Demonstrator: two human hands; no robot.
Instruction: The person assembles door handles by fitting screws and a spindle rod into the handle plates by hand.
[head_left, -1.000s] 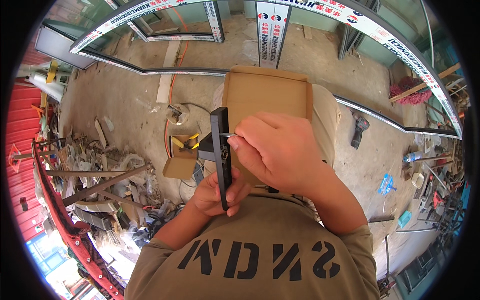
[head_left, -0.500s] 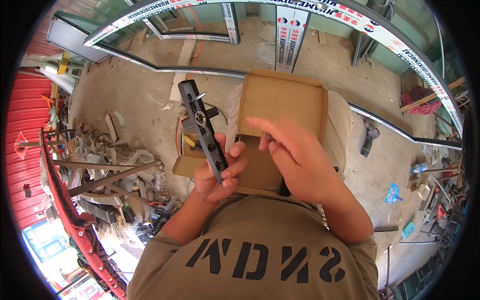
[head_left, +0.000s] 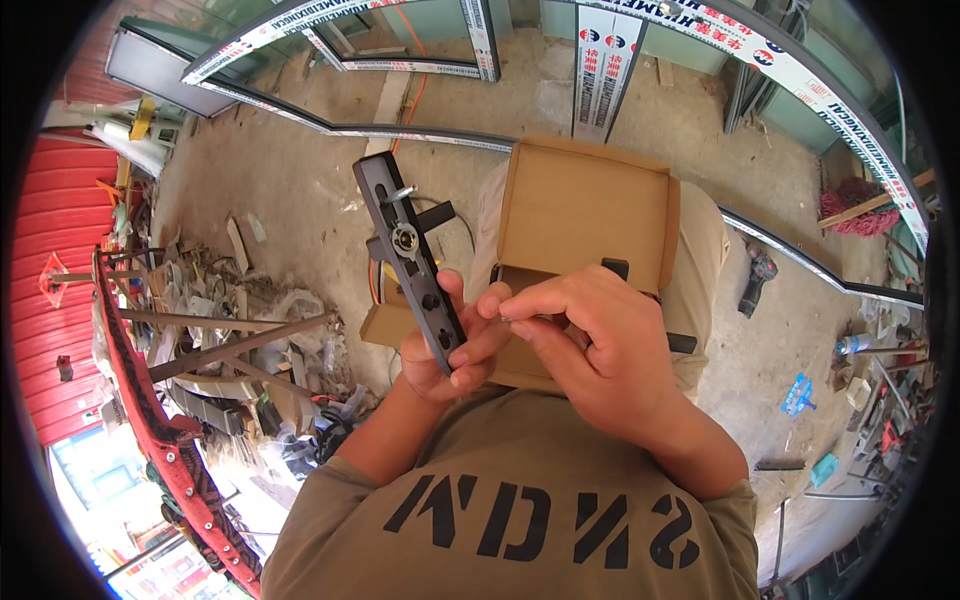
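L hand (head_left: 445,345) is closed round the lower end of the black plate (head_left: 408,255), a long lock-type strip w/ holes, a round silver hub mid-way and a small silver pin sticking out near the top. I've got it tilted, top end leaning away to the left, held up over my lap. R hand (head_left: 590,350) sits just beside it, fingertips pinched on something small and thin, prob a screw (head_left: 520,318), too small for me to tell for sure. It's touching or nearly touching the L fingers.

Behind both hands the open cardboard box (head_left: 585,215) rests on my knees, flaps up; a couple of black parts poke out by its lower edge. Beyond: dusty concrete floor (head_left: 270,190), aluminium frames (head_left: 420,130) laid out, scrap pile (head_left: 230,340) to my left, a drill (head_left: 755,275) on the floor to my right.

My read: mid-assembly, the small piece is picked and about to go to the plate. Next move needs the R tip lined up w/ one of the lower holes while L keeps the plate steady; small part, easy to drop into the box or onto the floor.
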